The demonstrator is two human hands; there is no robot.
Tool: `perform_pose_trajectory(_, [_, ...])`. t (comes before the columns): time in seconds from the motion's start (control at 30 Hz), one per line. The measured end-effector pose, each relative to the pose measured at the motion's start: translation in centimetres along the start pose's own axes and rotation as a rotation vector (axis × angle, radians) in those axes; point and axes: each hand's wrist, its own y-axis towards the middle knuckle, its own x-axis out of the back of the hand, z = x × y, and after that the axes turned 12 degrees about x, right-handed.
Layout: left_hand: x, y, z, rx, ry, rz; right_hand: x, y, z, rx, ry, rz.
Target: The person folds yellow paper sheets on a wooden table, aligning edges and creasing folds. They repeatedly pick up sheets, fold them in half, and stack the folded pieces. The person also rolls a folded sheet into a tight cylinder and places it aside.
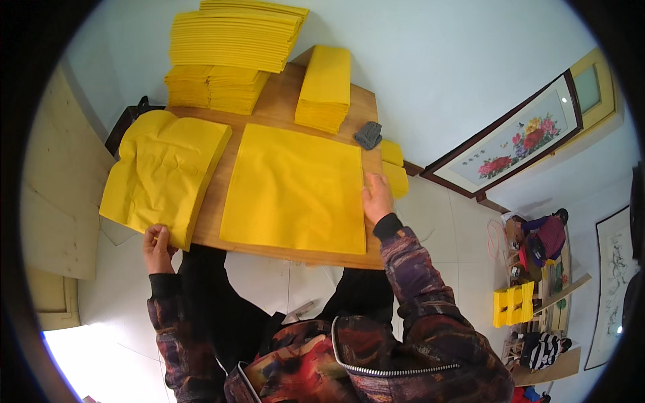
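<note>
Pinching the folded sheets at their near corner with your left hand, your right hand presses open fingers on the flat stack.

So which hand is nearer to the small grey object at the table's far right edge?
Right. The right hand rests on the right edge of the flat yellow sheet, just below the grey object. The left hand is across the table, gripping the loose yellow stack.
</note>
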Motion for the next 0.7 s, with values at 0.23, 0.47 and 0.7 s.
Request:
perform_pose_trajectory(0.23, [0.4, 0.3, -0.1, 0.026, -0.043, 0.028, -4.4, 7.4, -10.2, -0.015, -0.356, 0.094])
perform_pose_trajectory(0.47, [0.9, -1.5, -0.9, 0.115, 0.002, 0.019, -6.6, 10.5, -16.1, 0.075, -0.484, 0.367])
perform_pose_trajectory(0.7, [0.3, -2.7, -2.6, 0.143, -0.064, 0.145, -4.1, 11.0, -9.0, 0.202, -0.077, 0.065])
